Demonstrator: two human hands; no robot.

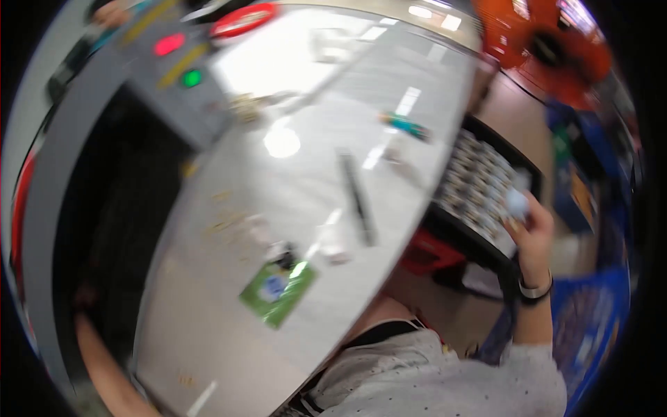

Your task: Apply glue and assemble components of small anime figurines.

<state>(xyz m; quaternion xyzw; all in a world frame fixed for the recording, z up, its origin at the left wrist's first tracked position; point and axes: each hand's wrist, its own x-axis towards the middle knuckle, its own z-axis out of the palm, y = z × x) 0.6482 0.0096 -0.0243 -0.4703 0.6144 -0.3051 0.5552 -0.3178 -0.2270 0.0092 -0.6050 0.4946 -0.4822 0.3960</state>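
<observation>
A: State of grip?

B: Right hand (533,236): thumb and fingers together on a pale rounded piece (516,204), at the right end of a black tray (464,236). Left hand (86,295), well apart leftward, is at a grey machine's (198,104) dark opening (118,194); its fingers cannot be read.

A: Why fingertips?

B: Presumably to spare the neighbouring contents.

A: Tray contents?

B: Just left of the grip, small pieces (472,174) in close rows; tray probably set beside the table (208,333) for easy reach. Farther left, a green packet (292,299) lies flat.

Right fingers (538,208) curled, right forearm (532,322) raised, left forearm (105,365) outstretched.
</observation>
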